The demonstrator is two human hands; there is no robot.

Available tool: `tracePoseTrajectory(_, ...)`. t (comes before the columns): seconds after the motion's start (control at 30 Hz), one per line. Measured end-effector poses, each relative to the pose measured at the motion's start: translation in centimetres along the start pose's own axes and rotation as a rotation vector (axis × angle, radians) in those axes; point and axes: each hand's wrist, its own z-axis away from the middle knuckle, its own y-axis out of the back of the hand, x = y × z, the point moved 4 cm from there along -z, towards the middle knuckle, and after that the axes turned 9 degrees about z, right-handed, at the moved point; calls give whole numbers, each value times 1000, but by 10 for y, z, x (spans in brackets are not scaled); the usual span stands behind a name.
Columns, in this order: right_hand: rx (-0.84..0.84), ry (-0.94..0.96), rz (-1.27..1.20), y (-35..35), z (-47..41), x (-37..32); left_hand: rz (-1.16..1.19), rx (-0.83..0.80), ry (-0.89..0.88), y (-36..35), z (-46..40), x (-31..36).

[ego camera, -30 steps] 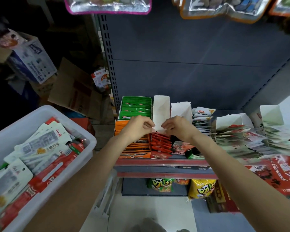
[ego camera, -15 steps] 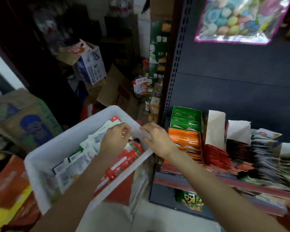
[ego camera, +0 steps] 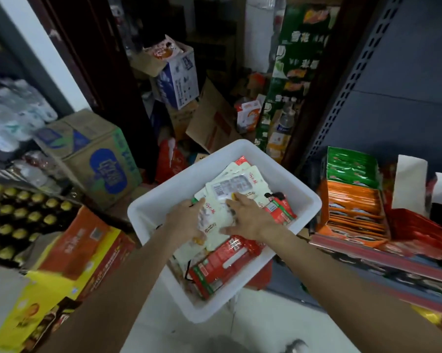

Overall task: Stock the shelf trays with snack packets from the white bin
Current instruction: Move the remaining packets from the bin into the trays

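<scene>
1. Both hands are inside the white bin [ego camera: 148, 210], near and left of the shelf trays [ego camera: 352, 200].
2. Left hand [ego camera: 186, 221] and right hand [ego camera: 250, 220] lie flat with spread fingers on the pale snack packets [ego camera: 230, 189], apparently sorting; neither grasps one.

To your left, a brown cardboard carton with a blue printed logo [ego camera: 92, 159] sits tilted on the floor, and below it an orange and yellow carton [ego camera: 69, 253] lies near the frame's lower left. Beside that you see a dark tray of round golden items [ego camera: 16, 217] and, above it, a blurred pack of clear plastic bottles [ego camera: 8, 115]. Farther back, a white and blue box [ego camera: 176, 77] stands open, with flattened brown cardboard [ego camera: 212, 123] leaning just beside it. A tall green printed carton stack [ego camera: 296, 72] rises against the dark upright.
</scene>
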Motion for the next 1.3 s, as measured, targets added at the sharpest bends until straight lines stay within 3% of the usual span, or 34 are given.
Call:
tracePoseTrajectory(0.13, 62, -22, -3, 0, 0, -4, 71, 70, 29, 1, -6, -3)
tracePoseTrajectory(0.3, 25, 41, -226, 12, 5, 14, -58, 356, 32, 13, 7, -1)
tracePoseTrajectory(0.37, -36, 60, -193, 19, 10, 29, 64, 453, -47, 20, 10, 0)
tracePoseTrajectory(0.47, -127, 67, 62, 22, 18, 42, 328, 436, -134, 27, 12, 4)
tracePoseTrajectory(0.7, 238, 9, 283, 32, 24, 34, 479, 461, -142, 33, 22, 9)
tracePoseTrajectory(0.8, 314, 6, 337, 36, 25, 27, 540, 478, -159, 33, 26, 12)
tracePoseTrajectory(0.87, 366, -6, 243, 39, 27, 22, 571, 492, -163, 34, 30, 15)
tracePoseTrajectory(0.97, 480, 31, -137, 51, 32, 18, 638, 531, -142, 38, 33, 16)
tracePoseTrajectory(1.07, 666, 97, -240, 68, 39, 11, 759, 541, -173, 44, 31, 19)
tracePoseTrajectory(1.23, 849, -90, -570, 92, 57, 9, 1119, 410, -261, 53, 30, 43)
tracePoseTrajectory(1.3, 879, -158, -570, 95, 62, 12, 1190, 343, -303, 54, 29, 61)
